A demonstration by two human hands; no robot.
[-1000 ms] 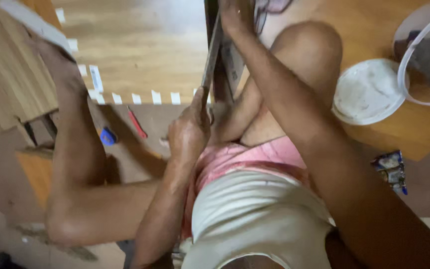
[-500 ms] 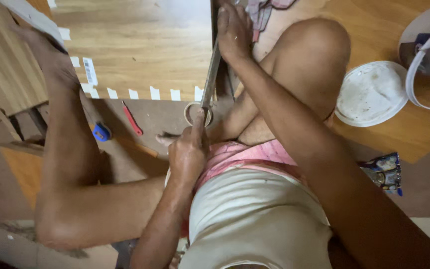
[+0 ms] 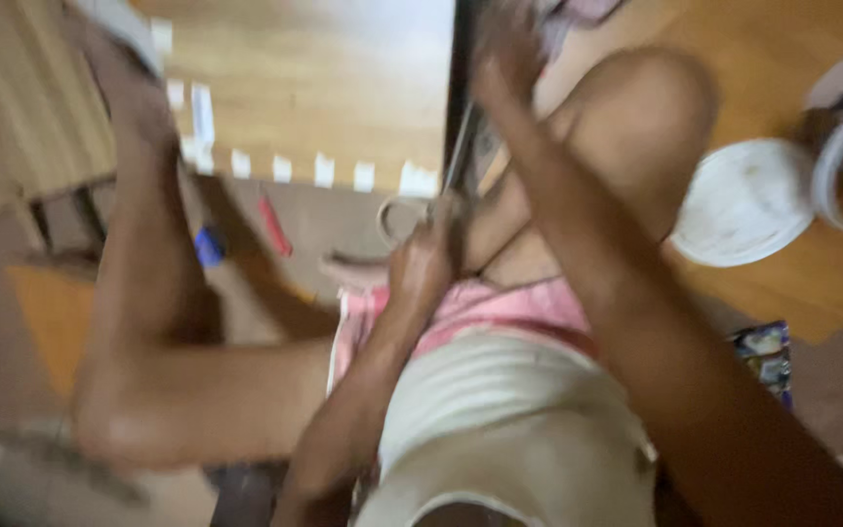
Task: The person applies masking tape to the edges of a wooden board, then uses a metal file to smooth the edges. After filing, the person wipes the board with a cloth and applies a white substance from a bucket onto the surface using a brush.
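The person sits on the floor, knees drawn up, with a pair of large metal scissors with pale loop handles (image 3: 420, 210) held between the legs. The view is badly smeared, so fine detail is lost. The scissors show as a thin grey blade line rising from the handles toward the dark edge of a pale wood-grain board (image 3: 343, 88) that lies flat ahead. One rounded handle loop stands out just left of the left hand (image 3: 426, 268), light against the brown floor. The left hand is curled closed around the handles, fingers wrapped in; how the blades stand I cannot tell through the blur.

The right hand (image 3: 504, 68) is up at the top, at the board's dark edge and just beside the upper end of the blade. Its fingers look bent over something there, but whether they grip the board, the blade or a strip of material cannot be made out.

Along the board's near edge runs a row of small white paper tabs (image 3: 324, 171). On the floor to the left lie a small red stick-like tool (image 3: 275, 226) and a small blue object (image 3: 209, 246). To the right, past the raised knee, sits a round white lid (image 3: 743, 200).
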